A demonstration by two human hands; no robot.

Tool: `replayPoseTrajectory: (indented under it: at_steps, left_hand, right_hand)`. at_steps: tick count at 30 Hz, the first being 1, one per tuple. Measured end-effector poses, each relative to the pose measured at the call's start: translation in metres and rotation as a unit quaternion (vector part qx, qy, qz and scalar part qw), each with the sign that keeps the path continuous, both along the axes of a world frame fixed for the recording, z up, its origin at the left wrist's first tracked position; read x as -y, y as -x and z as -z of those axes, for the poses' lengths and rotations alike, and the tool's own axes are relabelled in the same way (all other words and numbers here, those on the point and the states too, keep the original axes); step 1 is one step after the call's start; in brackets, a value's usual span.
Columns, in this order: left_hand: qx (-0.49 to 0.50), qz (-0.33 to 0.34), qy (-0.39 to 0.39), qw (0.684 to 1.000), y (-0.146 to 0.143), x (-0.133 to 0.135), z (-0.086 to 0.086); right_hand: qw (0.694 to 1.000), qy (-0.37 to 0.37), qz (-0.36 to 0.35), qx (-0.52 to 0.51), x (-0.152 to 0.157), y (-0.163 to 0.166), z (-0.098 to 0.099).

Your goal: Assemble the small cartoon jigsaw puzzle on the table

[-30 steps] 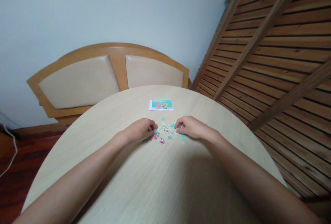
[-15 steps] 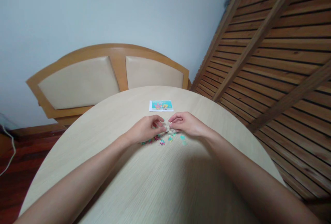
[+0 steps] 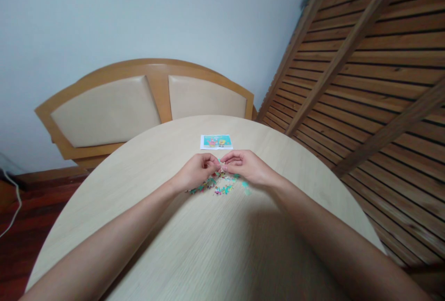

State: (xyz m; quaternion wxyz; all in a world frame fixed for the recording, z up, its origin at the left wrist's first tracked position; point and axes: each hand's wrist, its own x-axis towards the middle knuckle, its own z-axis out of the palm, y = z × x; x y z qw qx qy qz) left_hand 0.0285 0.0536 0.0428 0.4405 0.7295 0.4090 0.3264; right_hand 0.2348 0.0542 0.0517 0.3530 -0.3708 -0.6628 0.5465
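The rounded edge of the worktop curved well apart from both hands, with pale wood grain stretching toward six o'clock and a narrower strip at twelve, beyond the picture card. Past that rim stood a wood-framed backrest with cream panels at eleven, a pale wall behind it, wooden slats at two and reddish floor at nine.

The small puzzle pieces lay loosely scattered below the hands, mostly turquoise, flecked with pink, yellow and white. The left hand at ten and right hand at two nearly met, fingers bent toward thumbs; whether either gripped a piece could not be told.
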Motion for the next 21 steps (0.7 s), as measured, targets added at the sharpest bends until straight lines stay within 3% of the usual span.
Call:
replayPoseTrajectory:
  at_steps: [7, 21]
  left_hand:
    - [-0.102, -0.010, -0.139, 0.985, 0.0004, 0.0079, -0.0086]
    - [-0.103, -0.057, -0.141, 0.983, -0.0032, 0.0087, -0.0082]
  right_hand:
    - [0.999, -0.023, 0.028, 0.015, 0.0011, 0.0033, 0.0037]
    - [0.995, -0.093, 0.015, 0.028, 0.0019, -0.0001, 0.0024]
